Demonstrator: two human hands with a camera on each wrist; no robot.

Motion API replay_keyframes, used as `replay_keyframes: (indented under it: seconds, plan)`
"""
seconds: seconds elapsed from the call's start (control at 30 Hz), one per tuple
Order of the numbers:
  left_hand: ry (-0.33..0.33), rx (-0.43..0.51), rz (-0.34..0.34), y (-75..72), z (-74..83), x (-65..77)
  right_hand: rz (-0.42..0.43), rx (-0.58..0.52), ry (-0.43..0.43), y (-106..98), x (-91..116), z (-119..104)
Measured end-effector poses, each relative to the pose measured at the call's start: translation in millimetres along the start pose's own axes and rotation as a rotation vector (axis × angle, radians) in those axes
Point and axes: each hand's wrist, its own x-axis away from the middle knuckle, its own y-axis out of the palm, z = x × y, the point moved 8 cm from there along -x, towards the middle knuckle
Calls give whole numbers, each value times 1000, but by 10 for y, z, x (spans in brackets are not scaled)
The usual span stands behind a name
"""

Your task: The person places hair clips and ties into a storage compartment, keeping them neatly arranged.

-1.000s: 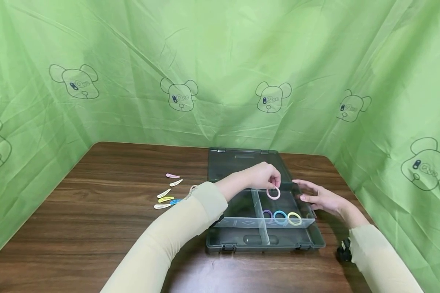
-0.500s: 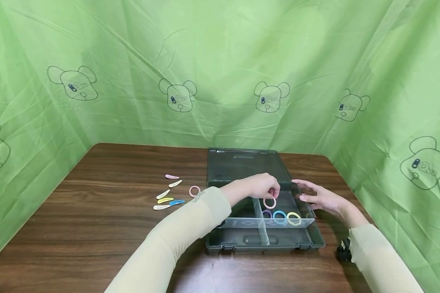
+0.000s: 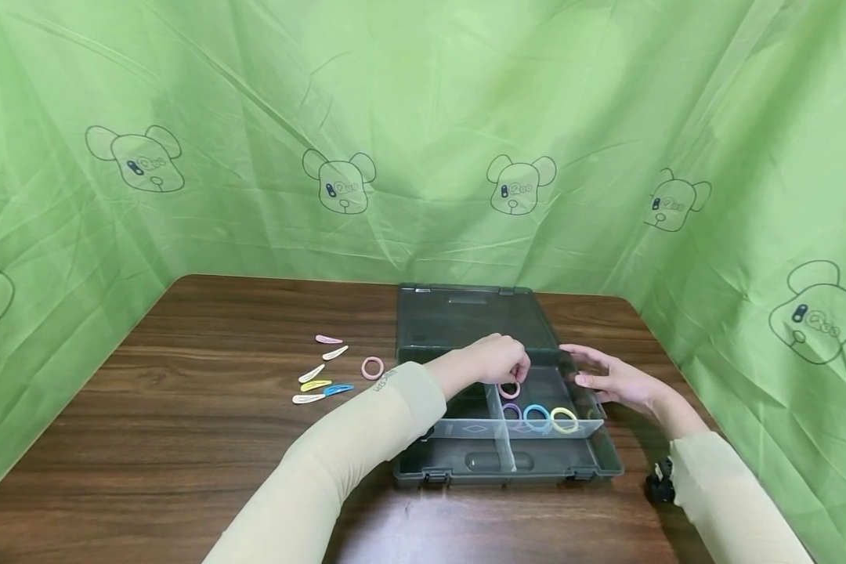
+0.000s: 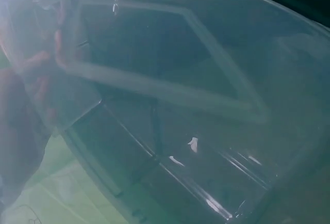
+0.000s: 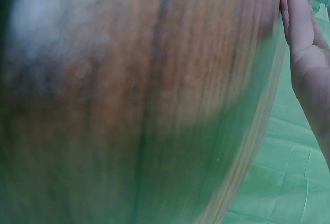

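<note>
My left hand [image 3: 495, 360] reaches over the open grey divided box [image 3: 550, 462], its curled fingers pinching a pink ring-shaped hair tie [image 3: 510, 398] in the back right compartment. In front of that tie, a purple hair tie [image 3: 511, 406], a blue one [image 3: 536, 408] and a yellow one [image 3: 564, 413] stand in a row along the clear divider [image 3: 465, 428]. My right hand [image 3: 620, 384] rests its extended fingers and thumb at the box's right wall. The left wrist view shows mostly see-through plastic, with that hand blurred at the left edge.
Left of the box, another pink hair tie [image 3: 372, 359] lies on the wooden table [image 3: 183, 439]. Several snap hair clips lie nearby, among them a yellow clip [image 3: 316, 385] and a blue clip [image 3: 338, 389]. The box lid [image 3: 465, 317] is folded back; green cloth [image 3: 423, 94] hangs behind.
My left hand has lowered the pink hair tie into the back right compartment and shifted it slightly left, toward the purple one. My right hand has stayed at the box's side.
</note>
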Motion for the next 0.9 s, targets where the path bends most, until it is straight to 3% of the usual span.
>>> replay_keyframes:
  seconds: [0.47,0.7,0.9]
  plan:
    - [20,114,-7,-66,-14,60,21,9,39,30,9,-1]
    - [19,277,-41,-208,-3,154,16,-12,29,21,18,2]
    - [23,313,-37,-375,94,286,15,-19,32,9,12,5]
